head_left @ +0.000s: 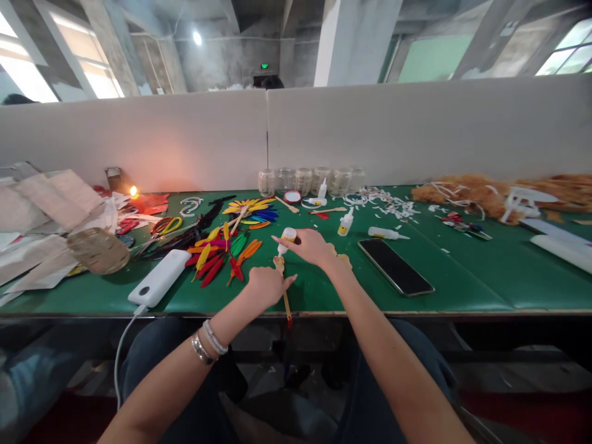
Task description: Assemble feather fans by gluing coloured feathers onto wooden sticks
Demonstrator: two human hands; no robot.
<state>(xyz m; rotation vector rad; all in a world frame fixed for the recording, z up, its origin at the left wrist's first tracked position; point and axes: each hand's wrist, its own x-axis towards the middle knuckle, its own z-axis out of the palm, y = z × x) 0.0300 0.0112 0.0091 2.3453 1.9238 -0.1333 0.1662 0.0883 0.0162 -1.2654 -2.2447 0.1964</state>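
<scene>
My right hand (308, 245) is closed round a small white glue bottle (287, 235), its nozzle tilted down. Below the nozzle is the pale top of a thin wooden stick (287, 299), which has a red tip at its lower end past the table edge. My left hand (268, 285) lies against this stick, fingers curled and thumb pointing right; the grip itself is partly hidden. Left of my hands are colourful feathers (213, 262) in red, yellow, green and orange. Under my right wrist some pale yellow pieces (345, 261) show.
A white power bank (160, 277) with a cable and a black phone (395, 266) flank my arms. More glue bottles (345, 222) and several glass jars (303, 181) stand behind. Scissors (166, 226) and papers lie left; white scraps (391, 203) and brown fibre (476, 192) lie right.
</scene>
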